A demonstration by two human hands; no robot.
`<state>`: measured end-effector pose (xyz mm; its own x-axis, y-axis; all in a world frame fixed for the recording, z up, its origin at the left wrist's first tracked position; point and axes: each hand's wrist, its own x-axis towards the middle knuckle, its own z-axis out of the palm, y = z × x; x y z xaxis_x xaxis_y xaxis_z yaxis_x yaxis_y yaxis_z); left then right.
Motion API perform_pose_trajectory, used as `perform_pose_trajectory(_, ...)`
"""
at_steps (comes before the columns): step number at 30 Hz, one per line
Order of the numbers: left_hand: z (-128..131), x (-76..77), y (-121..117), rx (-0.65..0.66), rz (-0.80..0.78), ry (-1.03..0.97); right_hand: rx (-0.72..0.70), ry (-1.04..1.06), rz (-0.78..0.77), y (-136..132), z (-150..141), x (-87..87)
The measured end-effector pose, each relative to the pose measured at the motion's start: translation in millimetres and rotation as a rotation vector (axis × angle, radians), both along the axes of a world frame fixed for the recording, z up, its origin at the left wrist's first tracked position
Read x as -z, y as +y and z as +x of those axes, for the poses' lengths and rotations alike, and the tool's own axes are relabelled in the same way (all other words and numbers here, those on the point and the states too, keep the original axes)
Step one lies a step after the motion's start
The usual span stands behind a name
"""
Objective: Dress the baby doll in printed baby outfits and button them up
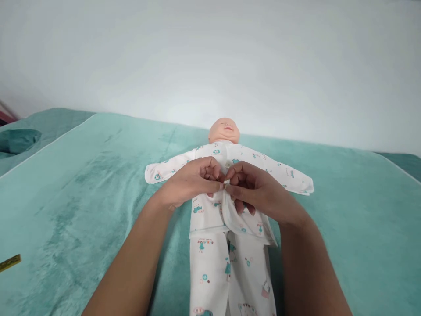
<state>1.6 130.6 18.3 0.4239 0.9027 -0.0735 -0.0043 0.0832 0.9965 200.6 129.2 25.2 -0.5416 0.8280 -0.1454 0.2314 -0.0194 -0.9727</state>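
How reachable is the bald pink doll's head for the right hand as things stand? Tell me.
Probably yes: nothing visible blocks the right hand from the doll's head, though it currently pinches the white, teal-printed fabric shirt.

One close head-worn view, forward and down over the doll [210, 221]

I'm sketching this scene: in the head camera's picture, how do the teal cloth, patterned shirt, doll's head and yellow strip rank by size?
Largest to smallest:
teal cloth
patterned shirt, partly hidden
doll's head
yellow strip, cut off by the picture's edge
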Motion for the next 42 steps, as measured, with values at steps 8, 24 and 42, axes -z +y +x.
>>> perform_pose_trajectory(8, 0, 4.0, 2, 0.032, 0.028, -0.02, 0.001, 0.071, -0.035, 0, 2, -1.5)
perform_pose_trajectory(24, 0, 11.6, 5, -0.04, 0.081, -0.106, 0.275, 0.586, -0.15, 14, 7, 15.6)
perform_pose_trajectory(42, -9, 12.8, 8, -0.116, 0.12, -0.616, 0.424, 0.582, 0.001, 1, -16, 6.5)
